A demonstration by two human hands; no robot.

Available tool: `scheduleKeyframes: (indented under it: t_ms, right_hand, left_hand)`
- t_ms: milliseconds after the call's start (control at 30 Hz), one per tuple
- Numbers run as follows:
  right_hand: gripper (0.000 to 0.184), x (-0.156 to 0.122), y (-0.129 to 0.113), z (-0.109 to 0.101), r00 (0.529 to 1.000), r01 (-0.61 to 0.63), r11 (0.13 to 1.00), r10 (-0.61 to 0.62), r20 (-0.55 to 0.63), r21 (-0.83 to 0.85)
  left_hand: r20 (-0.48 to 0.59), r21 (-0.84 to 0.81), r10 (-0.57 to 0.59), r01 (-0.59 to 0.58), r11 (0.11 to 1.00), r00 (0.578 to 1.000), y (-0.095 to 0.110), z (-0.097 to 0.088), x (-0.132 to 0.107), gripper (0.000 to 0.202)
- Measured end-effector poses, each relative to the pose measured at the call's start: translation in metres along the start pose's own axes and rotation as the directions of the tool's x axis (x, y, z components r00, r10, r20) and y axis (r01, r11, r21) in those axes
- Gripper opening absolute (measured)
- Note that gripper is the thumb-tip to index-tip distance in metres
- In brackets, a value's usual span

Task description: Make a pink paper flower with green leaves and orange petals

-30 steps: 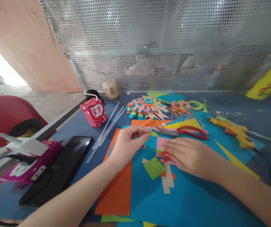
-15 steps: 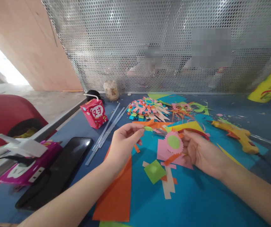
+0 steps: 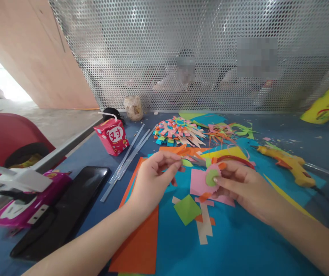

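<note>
My left hand [image 3: 160, 174] pinches a small light-green paper strip [image 3: 186, 163] between thumb and fingertips. Across from it, my right hand [image 3: 239, 184] grips a paper flower [image 3: 211, 174]: a pink, notch-edged disc with a green round centre and orange tabs. Its thumb presses on the green centre. Just behind the flower are red-handled scissors [image 3: 234, 157], partly hidden by the right hand. Under the hands lie a pink paper piece [image 3: 196, 180], a green paper square [image 3: 187, 209] and pale strips [image 3: 203, 226] on a blue sheet [image 3: 239, 249].
A fringed, multicoloured paper flower [image 3: 175, 130] and paper scraps [image 3: 221, 132] lie at the back. The yellow glue gun [image 3: 290, 165] is at right. Left are clear glue sticks [image 3: 128, 161], a red drink box [image 3: 112, 137], a phone [image 3: 63, 211], a purple power strip [image 3: 29, 211] and orange paper [image 3: 137, 245].
The flower has turned in my right hand, and the thumb now rests on its green centre. My left hand has shifted slightly right with the green strip, closer to the flower.
</note>
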State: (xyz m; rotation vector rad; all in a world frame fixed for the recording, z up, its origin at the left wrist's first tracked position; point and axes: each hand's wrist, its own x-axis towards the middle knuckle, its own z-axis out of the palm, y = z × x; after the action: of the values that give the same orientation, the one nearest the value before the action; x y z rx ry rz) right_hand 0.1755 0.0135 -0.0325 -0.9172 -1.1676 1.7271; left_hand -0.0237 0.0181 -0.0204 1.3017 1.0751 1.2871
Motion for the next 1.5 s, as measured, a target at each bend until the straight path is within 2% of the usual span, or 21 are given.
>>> scheduleKeyframes:
  t_ms: [167,300,400,467,533,633,700,733,800,967,1233,1500]
  right_hand:
    - [0.010,-0.004,-0.001,0.004,0.999,0.016,0.999,-0.015,0.038,-0.043]
    - [0.005,-0.003,-0.001,0.004,0.993,0.052,0.994,-0.041,0.111,-0.100]
    - [0.008,-0.005,-0.001,0.002,0.967,0.238,0.941,-0.208,0.146,-0.239]
    - [0.007,-0.008,0.000,0.002,0.911,0.409,0.851,-0.357,0.208,-0.330]
    - [0.007,-0.011,-0.001,0.001,0.854,0.518,0.776,-0.445,0.269,-0.360]
    - [0.010,-0.015,-0.003,0.003,0.810,0.583,0.727,-0.488,0.325,-0.362]
    - [0.015,-0.016,-0.004,0.004,0.797,0.601,0.708,-0.492,0.350,-0.371]
    - [0.016,-0.016,-0.005,0.004,0.793,0.606,0.703,-0.495,0.357,-0.373]
    - [0.014,-0.015,-0.005,0.004,0.793,0.607,0.700,-0.500,0.348,-0.377]
    - [0.009,-0.015,-0.003,0.002,0.810,0.585,0.722,-0.498,0.310,-0.369]
    - [0.007,-0.015,0.000,0.001,0.820,0.569,0.739,-0.479,0.312,-0.360]
    - [0.009,-0.015,0.002,-0.002,0.822,0.565,0.743,-0.464,0.331,-0.360]
  left_hand:
    - [0.018,0.014,-0.038,0.038,0.999,0.999,0.003,0.005,-0.007,0.018]
    - [0.000,0.024,-0.021,0.021,0.999,1.000,0.004,0.007,-0.013,0.010]
    - [-0.017,0.065,0.040,-0.039,0.997,0.999,0.006,0.005,-0.018,0.003]
    - [-0.007,0.105,0.148,-0.147,0.984,0.989,0.008,0.004,-0.022,0.004]
    - [0.033,0.154,0.312,-0.313,0.937,0.950,0.010,0.002,-0.025,0.012]
    - [0.165,0.200,0.530,-0.554,0.808,0.832,0.015,0.000,-0.028,0.021]
    - [0.263,0.182,0.595,-0.645,0.743,0.760,0.019,-0.001,-0.029,0.025]
    - [0.305,0.165,0.607,-0.668,0.726,0.734,0.020,-0.001,-0.029,0.027]
    - [0.356,0.139,0.608,-0.684,0.716,0.709,0.023,-0.002,-0.030,0.030]
    - [0.375,0.142,0.600,-0.684,0.715,0.706,0.025,-0.001,-0.031,0.029]
    - [0.456,0.114,0.601,-0.713,0.692,0.656,0.029,-0.001,-0.032,0.029]
    - [0.530,0.113,0.574,-0.723,0.681,0.624,0.031,-0.001,-0.031,0.032]
